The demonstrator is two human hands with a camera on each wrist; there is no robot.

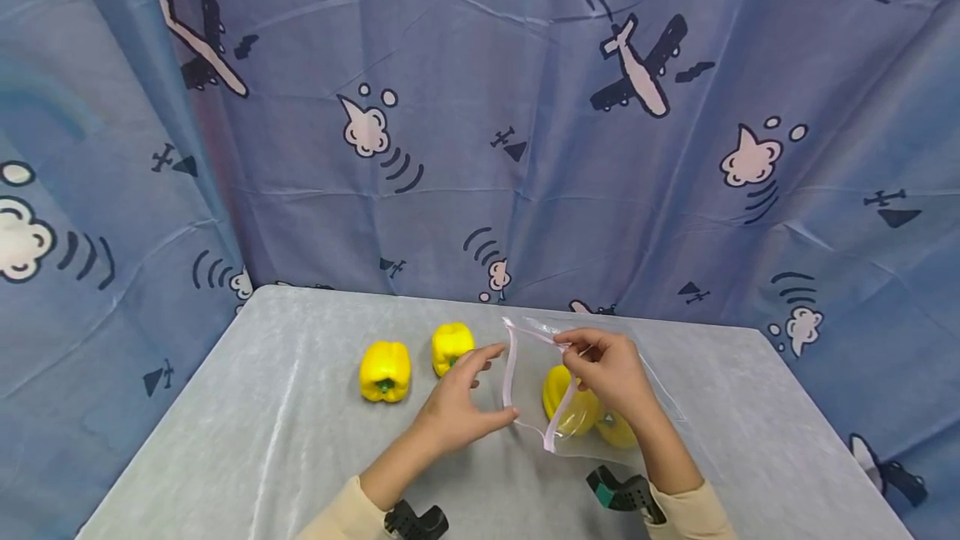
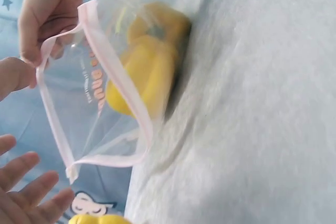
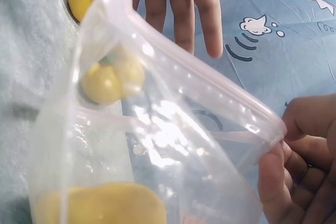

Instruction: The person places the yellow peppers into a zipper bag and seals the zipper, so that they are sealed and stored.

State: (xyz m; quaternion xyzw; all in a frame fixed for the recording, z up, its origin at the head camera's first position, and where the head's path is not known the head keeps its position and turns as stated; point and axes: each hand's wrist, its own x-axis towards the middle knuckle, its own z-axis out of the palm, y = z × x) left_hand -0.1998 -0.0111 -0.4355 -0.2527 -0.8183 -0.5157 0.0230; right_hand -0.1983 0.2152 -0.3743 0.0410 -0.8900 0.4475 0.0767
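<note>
A clear zip bag (image 1: pixel 561 422) with a pink-edged mouth stands gaping toward the left. My right hand (image 1: pixel 609 369) pinches the rim of its mouth between thumb and fingers, also plain in the right wrist view. Inside lie two yellow bell peppers, one (image 2: pixel 142 74) in front of the other (image 2: pixel 167 22). My left hand (image 1: pixel 459 413) is just left of the mouth, fingers spread and thumb apart, holding nothing. In the left wrist view, its thumb tip (image 2: pixel 16 76) is right at the rim.
Two more yellow bell peppers, a nearer one (image 1: pixel 385 372) and a farther one (image 1: pixel 452 347), sit on the grey-covered table (image 1: pixel 315 440) to the left of the bag. A blue curtain (image 1: pixel 450 148) printed with planes and clouds hangs behind the table.
</note>
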